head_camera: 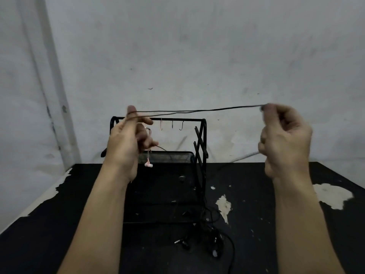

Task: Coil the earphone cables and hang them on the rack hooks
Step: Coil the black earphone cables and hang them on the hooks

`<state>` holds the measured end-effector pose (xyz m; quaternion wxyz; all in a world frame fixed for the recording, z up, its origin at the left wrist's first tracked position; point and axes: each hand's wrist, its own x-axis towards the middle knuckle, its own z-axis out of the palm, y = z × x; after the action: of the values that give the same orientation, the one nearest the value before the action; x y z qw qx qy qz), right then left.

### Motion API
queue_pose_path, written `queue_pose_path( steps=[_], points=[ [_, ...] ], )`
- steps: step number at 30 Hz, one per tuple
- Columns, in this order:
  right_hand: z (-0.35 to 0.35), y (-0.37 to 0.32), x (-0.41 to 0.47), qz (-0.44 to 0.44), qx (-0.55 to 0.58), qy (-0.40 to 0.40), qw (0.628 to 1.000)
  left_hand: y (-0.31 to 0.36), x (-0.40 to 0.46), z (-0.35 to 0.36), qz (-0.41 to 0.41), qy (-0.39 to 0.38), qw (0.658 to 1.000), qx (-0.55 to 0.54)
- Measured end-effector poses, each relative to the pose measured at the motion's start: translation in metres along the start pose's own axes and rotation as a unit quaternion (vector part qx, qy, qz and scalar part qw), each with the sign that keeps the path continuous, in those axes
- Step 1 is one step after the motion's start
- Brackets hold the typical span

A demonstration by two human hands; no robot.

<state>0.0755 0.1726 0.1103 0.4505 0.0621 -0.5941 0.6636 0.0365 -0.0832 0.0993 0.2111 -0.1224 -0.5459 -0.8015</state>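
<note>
Two hands, left hand point(128, 143) and right hand point(284, 139), stretch one black cable point(197, 111); three hooks point(172, 124).

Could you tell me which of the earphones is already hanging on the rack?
The pink earphones, dangling beside the left hand; the black ones lie on the table.

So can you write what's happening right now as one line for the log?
step: coiling | left hand: black cable looped over fingers | right hand: pinching far end, cable taut | rack: pink earphones hung, three hooks free

No readable text, labels, brands or numbers anywhere in view.
</note>
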Motion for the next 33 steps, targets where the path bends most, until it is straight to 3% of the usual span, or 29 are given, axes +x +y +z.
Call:
queue_pose_path(
  steps=[2,6,8,10,12,15,19,22,25,27,29,31,33],
  points=[
    [-0.004,0.004,0.001,-0.007,-0.059,-0.019,0.998,0.001,0.002,-0.004,-0.038,0.01,0.999,-0.016],
    [-0.008,-0.003,-0.001,-0.162,-0.078,0.054,0.982,-0.004,0.005,-0.012,0.13,0.082,0.98,0.126],
    [-0.01,0.0,0.001,-0.195,-0.094,0.077,0.973,-0.006,0.005,-0.01,0.145,0.06,0.979,0.134],
    [-0.011,0.006,0.005,-0.141,-0.088,0.07,0.984,-0.007,0.003,-0.007,0.117,0.016,0.982,0.146],
    [-0.014,0.014,0.009,-0.067,-0.15,0.008,0.986,-0.007,0.001,-0.006,0.081,-0.002,0.985,0.154],
    [-0.016,0.026,0.014,0.016,-0.285,-0.124,0.95,-0.008,0.001,-0.013,0.011,-0.066,0.976,0.207],
    [-0.018,0.032,0.015,0.08,-0.363,-0.124,0.92,-0.006,-0.006,-0.014,-0.095,-0.163,0.95,0.249],
    [-0.016,0.025,0.013,0.073,-0.449,-0.183,0.872,-0.003,-0.014,-0.004,-0.128,-0.222,0.934,0.247],
    [0.006,0.005,-0.008,0.083,-0.257,-0.299,0.916,-0.006,-0.024,0.013,-0.132,-0.268,0.911,0.284],
    [0.02,-0.002,-0.024,0.134,-0.175,-0.428,0.877,-0.009,-0.028,0.021,-0.134,-0.271,0.913,0.272],
    [0.025,-0.001,-0.033,0.156,-0.144,-0.508,0.835,-0.009,-0.03,0.024,-0.137,-0.263,0.921,0.254],
    [0.027,0.0,-0.034,0.151,-0.128,-0.506,0.839,-0.01,-0.029,0.023,-0.138,-0.261,0.926,0.236],
    [0.028,0.003,-0.033,0.154,-0.11,-0.45,0.873,-0.011,-0.027,0.021,-0.147,-0.276,0.927,0.207]
  ],
)
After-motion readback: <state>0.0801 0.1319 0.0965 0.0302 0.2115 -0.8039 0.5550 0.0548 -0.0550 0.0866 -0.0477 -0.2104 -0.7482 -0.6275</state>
